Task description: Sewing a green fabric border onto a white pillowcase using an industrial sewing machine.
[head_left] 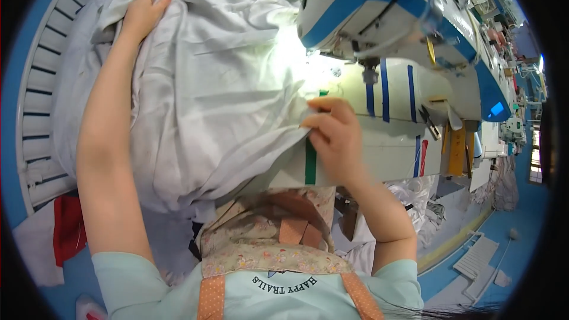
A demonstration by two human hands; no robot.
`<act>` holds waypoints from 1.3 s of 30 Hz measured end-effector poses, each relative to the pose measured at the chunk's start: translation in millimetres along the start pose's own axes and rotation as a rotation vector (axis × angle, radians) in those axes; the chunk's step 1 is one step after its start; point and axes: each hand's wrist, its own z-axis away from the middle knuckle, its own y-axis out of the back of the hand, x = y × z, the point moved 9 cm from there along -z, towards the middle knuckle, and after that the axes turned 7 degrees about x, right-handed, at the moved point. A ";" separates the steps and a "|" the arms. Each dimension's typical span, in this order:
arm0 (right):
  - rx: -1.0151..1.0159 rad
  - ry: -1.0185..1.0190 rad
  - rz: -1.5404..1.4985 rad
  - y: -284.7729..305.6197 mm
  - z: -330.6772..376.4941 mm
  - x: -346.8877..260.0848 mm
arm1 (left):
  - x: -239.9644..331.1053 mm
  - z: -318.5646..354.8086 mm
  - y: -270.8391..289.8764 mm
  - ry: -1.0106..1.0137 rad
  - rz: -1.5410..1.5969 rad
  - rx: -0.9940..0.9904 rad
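A large light grey satiny cloth (pixel 201 71) lies in loose folds over the left side of the sewing table. My left arm stretches far forward, and my left hand (pixel 144 15) rests on the cloth's upper left part, thumb and forefinger apart. Some of its other fingers are hidden. Nearer to me, my right hand (pixel 336 136) pinches the cloth's right edge between thumb and fingers, pulling a taut fold. A white and blue sewing machine (pixel 361 12) stands beyond it, its lamp lighting the cloth. The needle area (pixel 370 71) is to the right of the cloth, apart from it.
Coloured tape strips mark the table top (pixel 379 145). Thread snips (pixel 431 123) lie at its right, beside a yellow holder (pixel 455 151). A white slatted rack (pixel 44 89) borders the left side. White cloth (pixel 409 195) hangs below the table, and more machines line the far right.
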 end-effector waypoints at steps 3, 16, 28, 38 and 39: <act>0.041 0.032 0.013 -0.9 4.4 1.4 | 96.7 90.6 63.7 -0.202 0.024 0.016; 0.449 -0.134 -0.281 6.1 98.3 -36.8 | 112.9 431.4 84.9 0.047 0.061 0.084; -0.215 -0.838 -1.275 -185.0 184.3 -44.1 | 32.9 473.9 104.7 0.705 0.532 0.124; -0.138 -0.825 -1.278 -189.6 201.5 -51.8 | 69.7 434.7 137.9 0.215 0.145 0.147; -0.081 -0.799 -1.262 -183.0 198.0 -50.2 | 51.0 440.9 133.6 0.397 0.147 0.108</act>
